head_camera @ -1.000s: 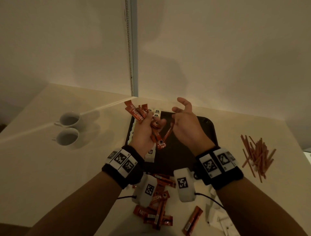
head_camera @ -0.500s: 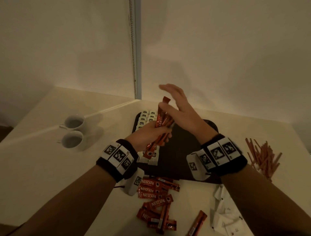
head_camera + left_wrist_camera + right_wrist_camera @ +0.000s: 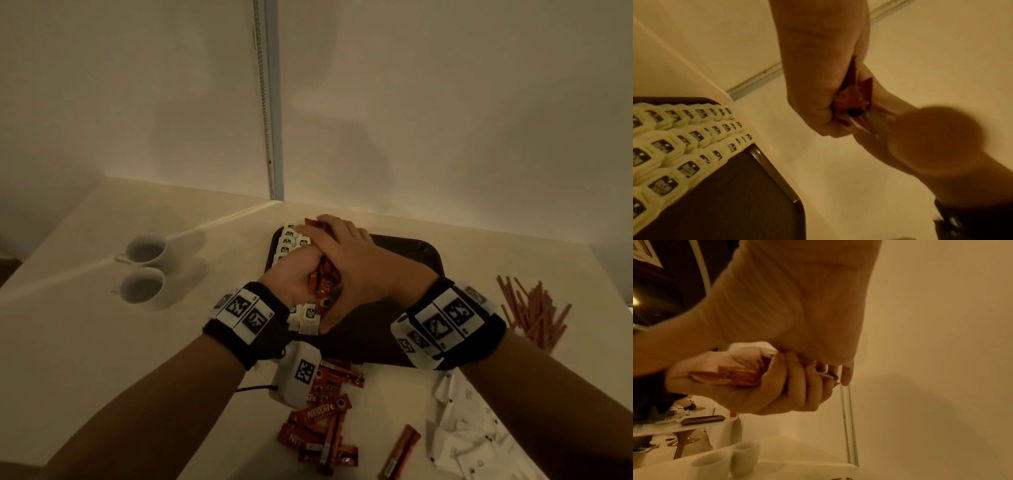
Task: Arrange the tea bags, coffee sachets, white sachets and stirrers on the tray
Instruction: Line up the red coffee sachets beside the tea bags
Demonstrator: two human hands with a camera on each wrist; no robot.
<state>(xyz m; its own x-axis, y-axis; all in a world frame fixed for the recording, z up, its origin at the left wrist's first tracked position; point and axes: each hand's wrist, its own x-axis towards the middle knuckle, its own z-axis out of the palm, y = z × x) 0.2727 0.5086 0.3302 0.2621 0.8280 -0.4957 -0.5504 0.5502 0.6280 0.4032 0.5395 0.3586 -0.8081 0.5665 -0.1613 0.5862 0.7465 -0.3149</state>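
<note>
Already tea bags [image 3: 287, 241] rowed on tray [image 3: 416, 251]; left hand [image 3: 296, 275] clutches coffee sachets [image 3: 323, 282], right hand [image 3: 346, 255] flat atop; stirrers [image 3: 532, 313], white sachets [image 3: 469, 435] off tray.

I count two cups [image 3: 145, 267] to my left and one tray [image 3: 424, 253]. Tea bags [image 3: 670, 146] sit on it in three rows — too many overlap for an exact number. Coffee sachets: a bundle [image 3: 323, 281] between my two hands, uncountable, plus roughly ten loose ones [image 3: 322, 421]. Stirrers [image 3: 534, 311] and white sachets [image 3: 469, 435] — heaps, number unclear.

Hotel room: cups [image 3: 144, 267], tray [image 3: 424, 250]
</note>
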